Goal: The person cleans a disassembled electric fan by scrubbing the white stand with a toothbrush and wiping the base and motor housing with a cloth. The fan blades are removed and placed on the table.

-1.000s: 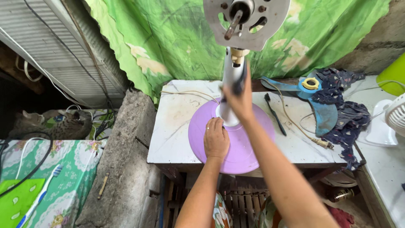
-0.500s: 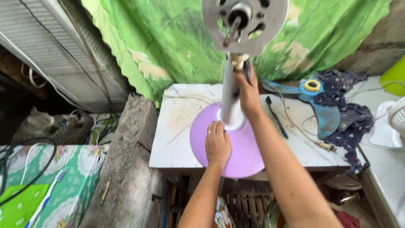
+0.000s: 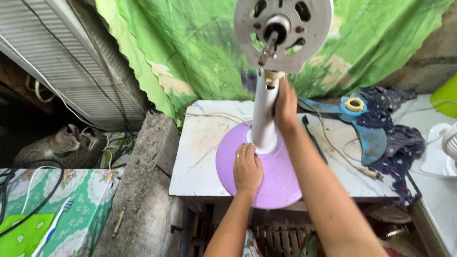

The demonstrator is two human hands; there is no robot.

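A stand fan without blade or guard rises from a round purple base (image 3: 278,178) on a small white table (image 3: 200,157). Its white pole (image 3: 263,119) leads up to the bare metal motor face (image 3: 283,31) with the shaft sticking out. My left hand (image 3: 246,169) lies flat on the purple base beside the pole's foot. My right hand (image 3: 285,105) is wrapped around the upper pole, just under the brass collar, with something dark held against the pole.
A blue fan blade (image 3: 362,128) with a yellow cap lies on dark cloth (image 3: 397,138) at the right. A black brush (image 3: 314,138) and a power cord (image 3: 350,159) lie on the table. A cat (image 3: 59,147) rests at left. A green curtain (image 3: 190,52) hangs behind.
My right hand has slid a little higher up the pole. The view has shifted slightly; my left hand stays on the base. The cat has turned its head.
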